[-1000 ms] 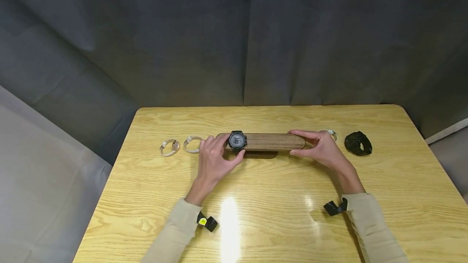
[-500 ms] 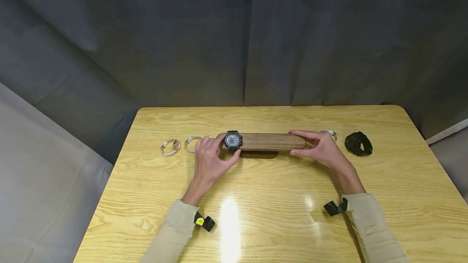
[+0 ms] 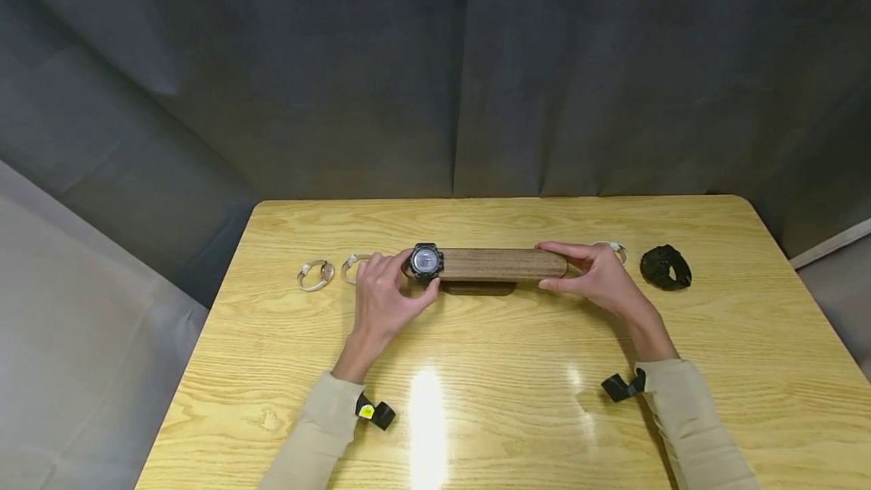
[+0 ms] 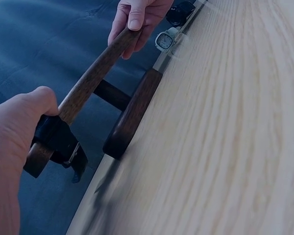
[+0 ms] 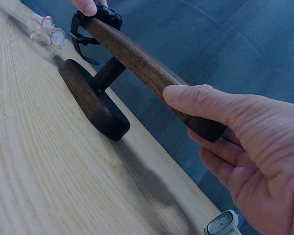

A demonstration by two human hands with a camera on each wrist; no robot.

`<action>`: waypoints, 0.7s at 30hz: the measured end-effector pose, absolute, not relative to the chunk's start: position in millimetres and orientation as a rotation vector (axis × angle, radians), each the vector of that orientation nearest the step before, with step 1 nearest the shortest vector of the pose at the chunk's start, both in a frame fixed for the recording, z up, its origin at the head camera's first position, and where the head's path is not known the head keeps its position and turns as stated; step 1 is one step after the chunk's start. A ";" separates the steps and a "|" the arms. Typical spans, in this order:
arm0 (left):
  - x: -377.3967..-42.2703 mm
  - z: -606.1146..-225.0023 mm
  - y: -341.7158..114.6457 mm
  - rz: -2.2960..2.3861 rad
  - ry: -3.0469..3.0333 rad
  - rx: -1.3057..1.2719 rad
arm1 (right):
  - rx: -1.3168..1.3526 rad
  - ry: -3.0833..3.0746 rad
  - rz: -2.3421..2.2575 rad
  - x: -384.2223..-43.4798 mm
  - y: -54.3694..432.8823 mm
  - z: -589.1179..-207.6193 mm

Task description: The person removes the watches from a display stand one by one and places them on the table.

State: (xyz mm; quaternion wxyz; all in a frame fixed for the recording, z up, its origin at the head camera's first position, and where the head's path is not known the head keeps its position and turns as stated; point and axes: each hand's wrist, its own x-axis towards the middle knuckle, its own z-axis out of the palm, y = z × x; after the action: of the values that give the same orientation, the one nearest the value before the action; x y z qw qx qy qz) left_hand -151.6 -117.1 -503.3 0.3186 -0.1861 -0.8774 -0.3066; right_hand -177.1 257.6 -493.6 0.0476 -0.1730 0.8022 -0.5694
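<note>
A black digital watch [image 3: 426, 262] sits over the left end of the dark wooden bar of a watch stand [image 3: 500, 264], face up. My left hand [image 3: 384, 297] pinches it between thumb and fingers. In the left wrist view the strap of the black watch [image 4: 59, 137] wraps the bar, its lower end hanging loose beneath. At the other end, my right hand [image 3: 605, 278] grips the bar, thumb on the near side and fingers beyond. A short post joins the bar to its rounded wooden base [image 5: 90, 103], which stands on the table.
Two pale-strapped watches lie left of the stand, one at the far left [image 3: 313, 276] and one beside my left hand [image 3: 352, 268]. A pale watch [image 3: 618, 249] shows partly behind my right hand. Farther right lies another black watch [image 3: 665, 268]. A dark curtain [image 3: 463, 97] hangs behind the table.
My left hand has slid the black digital watch leftward along the bar to its left end. The right hand keeps its grip in the same place.
</note>
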 end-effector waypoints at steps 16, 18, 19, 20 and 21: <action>-153.4 -500.4 -125.7 -0.860 -2.334 -0.496 | -0.518 2.456 -1.726 -176.7 257.5 -492.3; -153.7 -499.7 -127.8 -0.864 -2.348 -0.490 | -0.520 2.457 -1.724 -177.2 257.5 -492.4; -153.9 -499.5 -129.1 -0.866 -2.352 -0.490 | -0.520 2.457 -1.724 -177.3 257.6 -492.4; -154.2 -499.2 -130.1 -0.866 -2.354 -0.492 | -0.522 2.457 -1.721 -177.3 257.6 -492.3; -154.4 -498.9 -131.3 -0.866 -2.356 -0.492 | -0.522 2.457 -1.719 -177.2 257.6 -492.2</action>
State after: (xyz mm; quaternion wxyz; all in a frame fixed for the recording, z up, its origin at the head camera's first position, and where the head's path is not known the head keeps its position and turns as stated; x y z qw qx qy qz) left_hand -154.4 -131.3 -498.9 0.2878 -0.1841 -0.8820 -0.3244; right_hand -177.2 257.6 -492.2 0.0489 -0.1712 0.8062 -0.5642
